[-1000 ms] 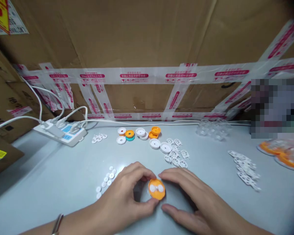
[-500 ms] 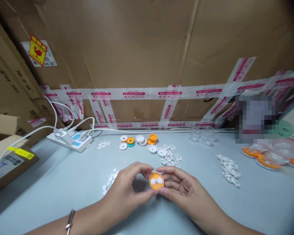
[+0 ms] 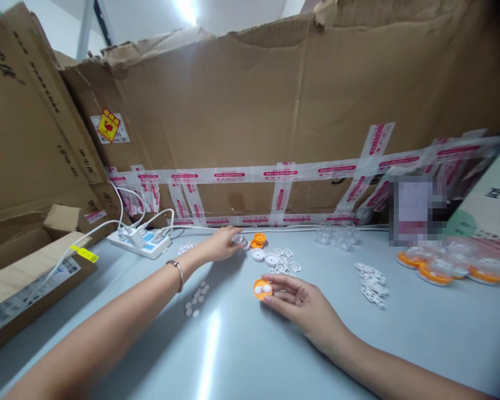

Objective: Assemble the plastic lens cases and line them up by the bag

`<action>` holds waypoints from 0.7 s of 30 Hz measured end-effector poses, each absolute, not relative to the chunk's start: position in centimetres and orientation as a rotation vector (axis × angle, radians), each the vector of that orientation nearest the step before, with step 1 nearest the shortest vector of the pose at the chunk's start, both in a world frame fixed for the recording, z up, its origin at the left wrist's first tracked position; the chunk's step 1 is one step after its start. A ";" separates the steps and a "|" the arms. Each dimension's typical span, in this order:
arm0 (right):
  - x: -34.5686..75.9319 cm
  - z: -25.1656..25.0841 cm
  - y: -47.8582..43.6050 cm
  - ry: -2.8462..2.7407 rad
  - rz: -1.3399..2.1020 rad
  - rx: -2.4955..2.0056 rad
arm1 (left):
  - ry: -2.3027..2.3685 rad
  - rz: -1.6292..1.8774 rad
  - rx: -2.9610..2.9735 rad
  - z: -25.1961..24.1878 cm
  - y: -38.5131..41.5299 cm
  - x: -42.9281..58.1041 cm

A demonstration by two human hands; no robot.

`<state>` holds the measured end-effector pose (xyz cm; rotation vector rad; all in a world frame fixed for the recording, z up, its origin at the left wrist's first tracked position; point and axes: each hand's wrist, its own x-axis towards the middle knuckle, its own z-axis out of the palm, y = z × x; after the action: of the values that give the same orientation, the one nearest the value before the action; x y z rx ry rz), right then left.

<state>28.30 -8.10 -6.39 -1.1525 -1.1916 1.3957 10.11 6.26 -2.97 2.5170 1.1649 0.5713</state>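
Between the thumb and fingers of my right hand point(image 3: 294, 297) is a round orange cap point(image 3: 258, 298), tilted toward me, with small white round pieces inside it. My left hand point(image 3: 224, 243) reaches over the discs at the back of the table, its fingers curved downward and their tips hidden. White ring-shaped caps point(image 3: 239, 240) lie right at its fingers. Orange caps point(image 3: 258, 240) and two shallow white caps point(image 3: 271, 259) sit just to the right of it. Small white buttons point(image 3: 196, 300) lie scattered below my left forearm.
White cut-out plates lie in one pile point(image 3: 284, 261) near the middle and another point(image 3: 371, 284) on the right. Clear domes point(image 3: 337, 235) stand at the back; orange-based domes point(image 3: 435, 273) are far right. A power strip point(image 3: 141, 243) and cardboard box point(image 3: 37, 272) are at left.
My left hand has left the orange cap and moved away and to the left, over the discs. The right hand alone keeps the cap. The view has tilted upward.
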 end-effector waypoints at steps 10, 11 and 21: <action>28.4 -6.7 -8.0 -1.155 1.386 -1.107 | 1.045 0.588 2.217 -1.8 5.0 9.7; 28.5 -6.5 -8.2 -1.143 1.396 -1.110 | 0.992 0.569 2.182 -1.5 4.0 9.4; 28.5 -5.8 -8.6 -1.051 1.417 -1.090 | 0.588 0.595 1.591 -3.1 -1.8 9.0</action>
<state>28.52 -8.60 -5.78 -1.0904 -1.0514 1.4166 8.98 -1.84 -3.07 1.5911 0.5876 0.5955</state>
